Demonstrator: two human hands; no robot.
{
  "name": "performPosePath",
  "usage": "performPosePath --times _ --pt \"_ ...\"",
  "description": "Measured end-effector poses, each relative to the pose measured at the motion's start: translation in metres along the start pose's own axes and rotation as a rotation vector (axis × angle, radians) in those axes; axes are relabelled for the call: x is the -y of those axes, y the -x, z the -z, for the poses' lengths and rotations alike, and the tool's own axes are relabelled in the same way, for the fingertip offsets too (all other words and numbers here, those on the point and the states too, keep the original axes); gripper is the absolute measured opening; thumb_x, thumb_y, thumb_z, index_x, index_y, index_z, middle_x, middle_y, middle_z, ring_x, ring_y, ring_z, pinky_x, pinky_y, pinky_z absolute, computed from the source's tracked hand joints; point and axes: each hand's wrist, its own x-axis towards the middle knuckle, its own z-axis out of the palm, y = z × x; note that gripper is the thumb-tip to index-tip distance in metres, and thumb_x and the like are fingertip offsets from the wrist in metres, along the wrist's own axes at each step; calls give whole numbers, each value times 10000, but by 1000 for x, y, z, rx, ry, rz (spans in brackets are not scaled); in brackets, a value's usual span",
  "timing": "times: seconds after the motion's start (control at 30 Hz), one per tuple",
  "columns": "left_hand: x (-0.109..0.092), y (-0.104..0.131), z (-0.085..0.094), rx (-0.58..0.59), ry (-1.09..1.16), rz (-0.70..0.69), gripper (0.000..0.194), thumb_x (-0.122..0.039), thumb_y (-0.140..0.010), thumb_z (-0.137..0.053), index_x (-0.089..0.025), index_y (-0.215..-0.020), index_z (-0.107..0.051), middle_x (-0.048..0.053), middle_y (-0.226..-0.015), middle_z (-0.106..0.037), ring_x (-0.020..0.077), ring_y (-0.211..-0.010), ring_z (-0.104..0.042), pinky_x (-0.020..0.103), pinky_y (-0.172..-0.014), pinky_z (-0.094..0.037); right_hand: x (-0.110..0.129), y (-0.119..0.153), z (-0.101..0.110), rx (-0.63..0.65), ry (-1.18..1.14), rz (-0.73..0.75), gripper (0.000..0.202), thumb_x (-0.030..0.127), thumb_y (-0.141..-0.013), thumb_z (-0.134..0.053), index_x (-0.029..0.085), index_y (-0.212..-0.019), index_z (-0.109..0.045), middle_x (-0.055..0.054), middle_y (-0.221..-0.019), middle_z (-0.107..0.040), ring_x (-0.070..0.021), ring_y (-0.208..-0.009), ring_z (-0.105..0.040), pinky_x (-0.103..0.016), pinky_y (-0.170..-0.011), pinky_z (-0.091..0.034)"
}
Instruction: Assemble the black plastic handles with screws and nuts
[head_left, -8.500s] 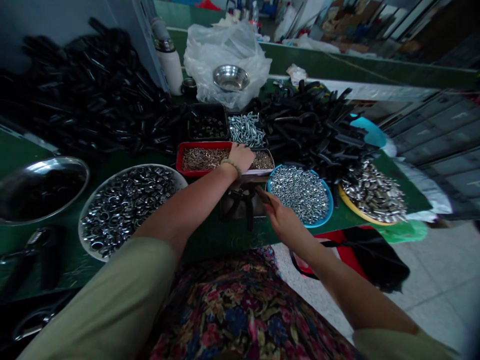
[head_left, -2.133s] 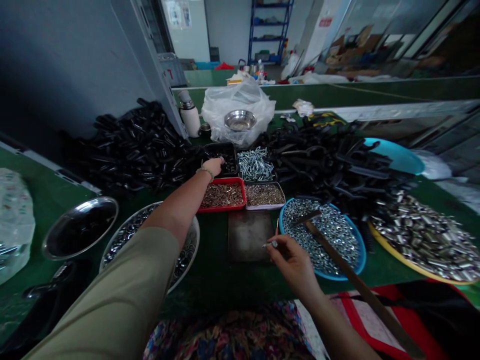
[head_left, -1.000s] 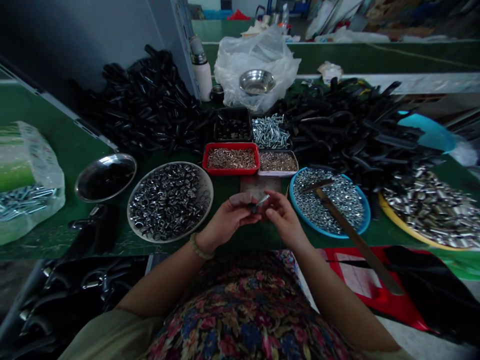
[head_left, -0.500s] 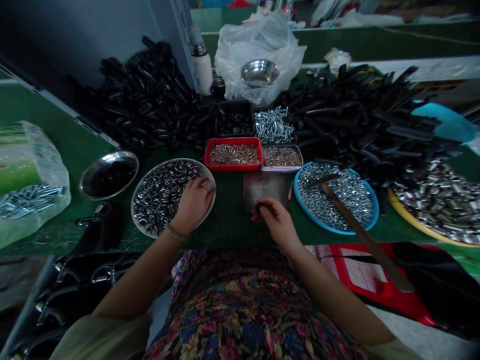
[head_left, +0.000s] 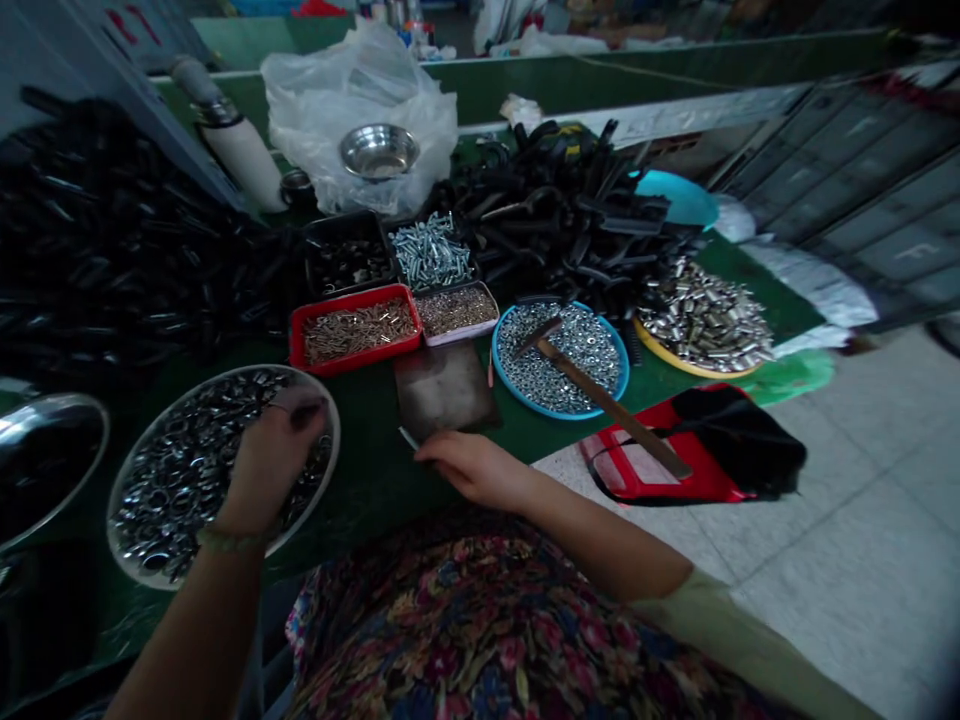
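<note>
My left hand (head_left: 271,455) is over the right part of a pale round tray (head_left: 335,440) heaped with shiny dark metal rings (head_left: 176,480). Its fingers are curled round a small dark piece (head_left: 304,412), blurred by motion. Near the front edge of a flat metal plate (head_left: 444,388), my right hand (head_left: 472,465) pinches a thin, light metal pin (head_left: 408,438) that sticks out to the left of the fingertips.
Behind the plate stand a red tray (head_left: 300,350) of small pins and a tray of bolts (head_left: 431,250). A hammer (head_left: 600,395) lies across a blue tray (head_left: 626,375) of nuts. Black parts (head_left: 570,220) are piled behind, and a steel bowl (head_left: 105,430) is at left.
The view has turned to the right. My left hand, still at the ring tray, now has a dark piece at its fingers. My right hand has moved to the plate's front edge, its pin now showing clearly.
</note>
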Motion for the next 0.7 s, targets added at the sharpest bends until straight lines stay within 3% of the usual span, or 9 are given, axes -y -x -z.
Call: performPosePath --times 0.1,0.17,0.3,0.4,0.5,0.6,0.7 --pt "-43 19 -17 303 507 78 377 -357 -718 -680 -243 -1052 -547 31 -934 -701 221 -891 -679 368 -823 -537 -2 3 6 49 60 67 319 128 -916 -418 196 -1177 -588 -97 -1155 -648 -171 -1029 -633 -293 -865 -522" --pt "-70 27 -31 489 730 100 456 -315 -693 -712 -253 -1098 -510 20 -904 -705 199 -848 -686 326 -763 -545 -7 7 14 -20 73 58 372 128 -914 -408 207 -1249 -550 -88 -1184 -644 -172 -1062 -625 -308 -894 -520" --pt "-116 17 -61 609 818 -57 531 -250 -695 -738 -238 -1159 -480 2 -854 -689 163 -799 -675 275 -738 -529 -19 29 38 -249 41 -22 436 124 -887 -437 257 -1293 -526 -52 -1204 -650 -176 -1123 -606 -357 -966 -501" --pt "-153 -4 -91 616 594 -356 393 -267 -813 -640 -212 -1174 -495 40 -917 -682 176 -839 -668 295 -771 -521 -29 58 57 -470 -22 -156 322 161 -903 -450 263 -1179 -580 -49 -1073 -693 -182 -1018 -658 -379 -910 -531" --pt "-190 -20 -132 418 37 -636 197 -237 -917 -478 -176 -1089 -552 103 -956 -673 231 -944 -646 355 -857 -485 -39 84 70 -751 -171 -296 234 217 -930 -455 256 -1145 -538 -43 -1002 -693 -165 -883 -697 -370 -830 -561" --pt "-215 -24 -165 360 -196 -675 211 -148 -925 -398 -147 -1043 -573 152 -964 -666 268 -1009 -618 383 -884 -457 -45 100 77 -875 -258 -318 191 255 -928 -489 252 -1117 -517 -38 -993 -687 -160 -861 -700 -373 -825 -560" --pt "-221 -25 -180 357 -236 -672 253 -117 -927 -361 -143 -1071 -567 163 -989 -661 262 -1029 -608 379 -896 -446 -48 105 77 -866 -291 -349 193 295 -919 -515 249 -1106 -523 -37 -985 -690 -164 -868 -698 -383 -842 -553"
